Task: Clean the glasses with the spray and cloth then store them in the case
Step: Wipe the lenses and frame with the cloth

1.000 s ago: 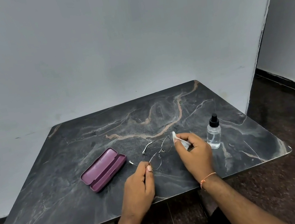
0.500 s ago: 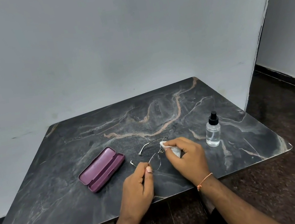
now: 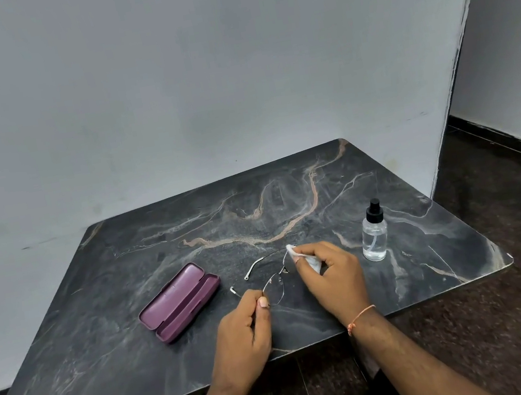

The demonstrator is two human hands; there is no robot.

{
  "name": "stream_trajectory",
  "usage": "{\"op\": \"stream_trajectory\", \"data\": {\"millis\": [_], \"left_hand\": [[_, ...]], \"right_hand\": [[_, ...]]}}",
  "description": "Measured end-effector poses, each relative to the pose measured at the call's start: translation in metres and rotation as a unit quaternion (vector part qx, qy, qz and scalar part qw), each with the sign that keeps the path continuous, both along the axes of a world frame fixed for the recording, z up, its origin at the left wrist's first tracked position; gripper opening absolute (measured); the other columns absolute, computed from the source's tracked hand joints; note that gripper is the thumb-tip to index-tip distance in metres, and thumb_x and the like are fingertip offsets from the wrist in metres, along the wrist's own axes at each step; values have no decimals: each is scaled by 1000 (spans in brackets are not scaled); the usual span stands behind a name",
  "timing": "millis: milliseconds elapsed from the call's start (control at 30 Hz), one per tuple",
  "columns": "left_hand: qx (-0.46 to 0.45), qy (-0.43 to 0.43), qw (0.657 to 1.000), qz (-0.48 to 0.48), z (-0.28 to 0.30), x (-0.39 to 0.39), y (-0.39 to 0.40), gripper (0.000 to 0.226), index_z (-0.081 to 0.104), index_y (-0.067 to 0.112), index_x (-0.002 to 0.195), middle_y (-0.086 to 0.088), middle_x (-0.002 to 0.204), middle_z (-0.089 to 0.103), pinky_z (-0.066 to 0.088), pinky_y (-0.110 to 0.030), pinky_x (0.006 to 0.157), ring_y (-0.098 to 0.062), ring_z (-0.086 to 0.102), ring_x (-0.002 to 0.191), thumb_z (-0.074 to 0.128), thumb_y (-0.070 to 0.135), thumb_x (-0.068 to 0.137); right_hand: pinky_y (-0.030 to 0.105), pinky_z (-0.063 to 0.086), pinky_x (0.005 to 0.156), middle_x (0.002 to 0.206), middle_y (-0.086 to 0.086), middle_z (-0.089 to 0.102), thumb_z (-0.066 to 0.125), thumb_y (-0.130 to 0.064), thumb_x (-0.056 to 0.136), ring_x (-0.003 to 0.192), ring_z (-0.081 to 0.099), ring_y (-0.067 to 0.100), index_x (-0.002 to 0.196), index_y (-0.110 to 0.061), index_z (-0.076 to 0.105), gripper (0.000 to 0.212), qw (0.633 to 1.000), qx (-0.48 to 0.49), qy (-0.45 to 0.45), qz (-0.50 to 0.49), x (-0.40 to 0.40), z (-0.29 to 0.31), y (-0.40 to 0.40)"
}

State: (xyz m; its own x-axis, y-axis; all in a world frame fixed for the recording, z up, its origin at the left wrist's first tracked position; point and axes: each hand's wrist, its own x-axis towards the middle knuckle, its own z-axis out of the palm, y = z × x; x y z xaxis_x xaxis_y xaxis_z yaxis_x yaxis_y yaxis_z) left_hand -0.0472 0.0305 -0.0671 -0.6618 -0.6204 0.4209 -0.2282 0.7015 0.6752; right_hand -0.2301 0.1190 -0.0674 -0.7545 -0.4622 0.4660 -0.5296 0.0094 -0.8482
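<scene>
On dark table [image 3: 141, 357], left hand [image 3: 246, 333] pinches glasses [image 3: 273, 285]; right hand [image 3: 332, 277] presses cloth [image 3: 297, 253].

Left hand [image 3: 246, 332] back-up over the bench's near edge, fingers curled, thumb and forefinger pinched together at the tip. Right hand [image 3: 331, 279] set just beyond and to the right, fingers curled, fingertips pinching. Both forearms bare, reaching in from below; thin orange thread circles the right wrist.
</scene>
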Motion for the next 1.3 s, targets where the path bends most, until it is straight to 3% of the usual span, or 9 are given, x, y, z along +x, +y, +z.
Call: {"op": "stream_trajectory", "data": {"millis": [133,333,533,733,1000,1300], "left_hand": [[-1,5,1000,4,1,0,0,25,55,32,88,10,58,45,31,-19,52,-7,44,51,43,41,108],[10,10,1000,20,0,-1,-3,24,55,28,88,-3,63,51,33,-21,53,-7,44,52,46,34,110],[8,8,1000,19,-1,-2,-3,26,54,29,88,-3,64,51,34,-22,54,-7,45,53,43,36,111],[15,9,1000,11,0,-1,-2,25,52,30,86,-3,62,49,34,-25,54,-7,44,53,47,32,110],[-6,-17,1000,10,-3,-1,-3,24,48,35,86,11,61,47,35,-24,55,-8,47,55,47,34,110],[-21,-32,999,16,-4,-2,-3,24,47,36,86,9,61,50,35,-21,55,-11,52,57,46,35,110]], "right_hand": [[20,55,74,91,-25,76,80,-33,93,89,71,-5,99,-35,83,7,999,31,-36,-21,-5,-2,-1],[27,60,75,89,-24,79,82,-27,89,85,75,1,93,-33,83,7,994,69,-8,79,1,-4,2],[25,57,72,85,-22,77,77,-37,93,81,71,-1,94,-36,80,3,996,81,-47,-5,-6,-4,-2],[21,58,77,93,-21,79,82,-24,91,90,75,2,96,-31,84,9,995,61,-5,79,1,-4,0],[31,60,82,96,-23,76,75,-30,96,93,70,0,105,-34,82,12,997,67,-6,-33,-7,-5,-4],[28,59,83,97,-20,78,78,-31,96,96,73,3,108,-33,84,13,995,41,62,72,0,-7,-2]]}}
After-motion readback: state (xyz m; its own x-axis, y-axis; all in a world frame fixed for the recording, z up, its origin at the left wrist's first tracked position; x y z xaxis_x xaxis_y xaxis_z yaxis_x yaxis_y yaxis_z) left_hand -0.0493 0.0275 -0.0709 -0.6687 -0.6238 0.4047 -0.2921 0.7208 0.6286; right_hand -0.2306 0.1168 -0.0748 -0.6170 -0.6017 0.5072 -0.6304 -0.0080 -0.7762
